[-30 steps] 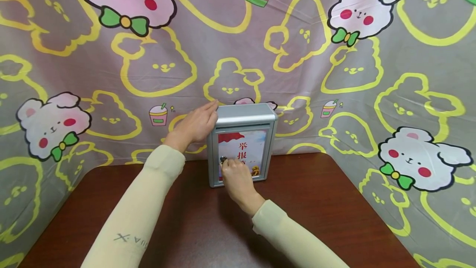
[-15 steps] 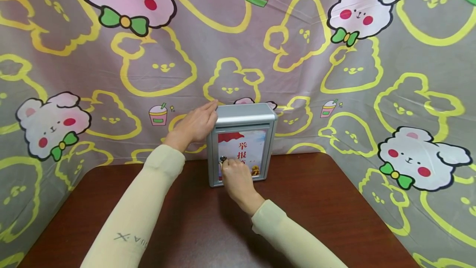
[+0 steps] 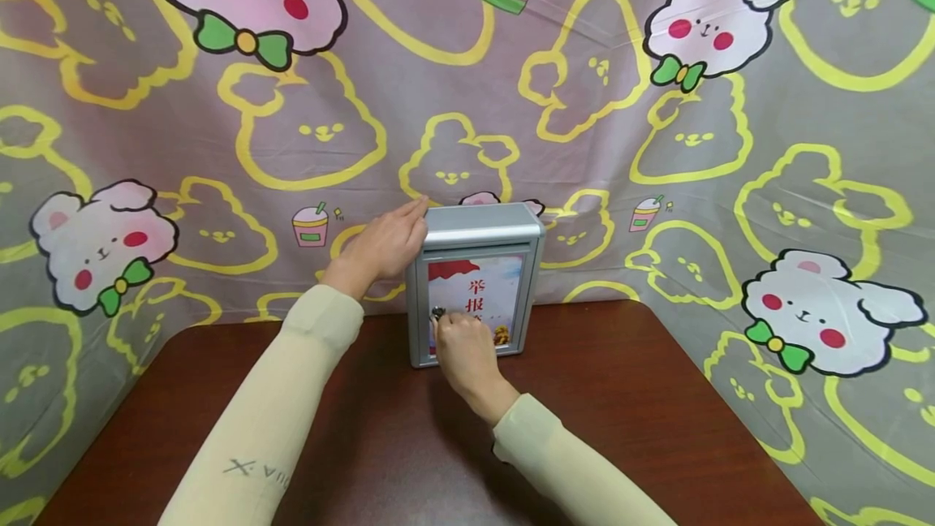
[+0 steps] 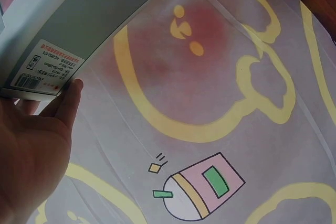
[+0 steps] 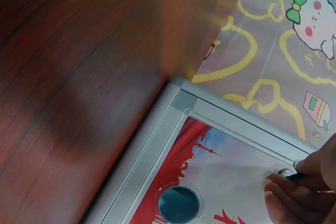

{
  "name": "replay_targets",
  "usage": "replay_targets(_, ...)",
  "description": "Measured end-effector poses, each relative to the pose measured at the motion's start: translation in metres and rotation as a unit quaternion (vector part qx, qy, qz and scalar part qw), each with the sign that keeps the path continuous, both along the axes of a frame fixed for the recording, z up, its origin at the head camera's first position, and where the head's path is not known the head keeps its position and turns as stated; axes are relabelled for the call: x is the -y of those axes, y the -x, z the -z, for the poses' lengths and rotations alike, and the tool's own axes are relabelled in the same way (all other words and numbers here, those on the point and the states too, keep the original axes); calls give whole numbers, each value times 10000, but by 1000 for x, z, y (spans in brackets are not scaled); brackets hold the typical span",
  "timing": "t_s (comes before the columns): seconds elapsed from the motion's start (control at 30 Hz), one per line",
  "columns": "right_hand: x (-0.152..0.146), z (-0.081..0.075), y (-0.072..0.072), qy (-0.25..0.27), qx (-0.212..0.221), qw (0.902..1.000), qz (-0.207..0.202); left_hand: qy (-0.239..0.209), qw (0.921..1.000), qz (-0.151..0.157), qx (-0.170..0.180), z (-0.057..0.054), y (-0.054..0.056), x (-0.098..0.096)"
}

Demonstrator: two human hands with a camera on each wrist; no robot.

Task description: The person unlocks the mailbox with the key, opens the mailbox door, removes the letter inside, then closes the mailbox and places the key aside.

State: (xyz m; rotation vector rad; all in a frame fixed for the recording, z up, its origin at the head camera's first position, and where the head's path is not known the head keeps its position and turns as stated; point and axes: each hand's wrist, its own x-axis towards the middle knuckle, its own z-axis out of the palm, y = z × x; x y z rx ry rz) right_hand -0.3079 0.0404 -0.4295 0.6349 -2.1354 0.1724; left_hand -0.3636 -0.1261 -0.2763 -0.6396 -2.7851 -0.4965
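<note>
A silver-grey metal box [image 3: 485,222] stands upright on the table, its printed front panel [image 3: 504,286] bearing red characters. My left hand [image 3: 383,242] rests against the box's upper left side with its fingers extended; in the left wrist view its fingertips [image 4: 77,85] touch the edge beside a white label [image 4: 44,69]. Low on the panel's left edge is a small metal lock [image 3: 437,312]. There my right hand [image 3: 467,347] pinches a small key with a dark head [image 5: 295,176] between thumb and curled fingers. The fingers partly cover the key and lock.
The box stands on a dark reddish-brown wooden table [image 3: 621,396], near its back edge. A grey cloth [image 3: 584,144] with cartoon animals hangs behind and at both sides. The panel has a round dark opening [image 5: 178,204].
My right hand and forearm have shifted very slightly, and a little more of the lock shows above the fingers. The left hand and the box have stayed in place.
</note>
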Motion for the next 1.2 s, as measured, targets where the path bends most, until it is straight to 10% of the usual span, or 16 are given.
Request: replay_targets(1.2, 0, 0, -1, 656, 375, 9970, -173, -116, 9999, 6, 37, 0, -3, 0)
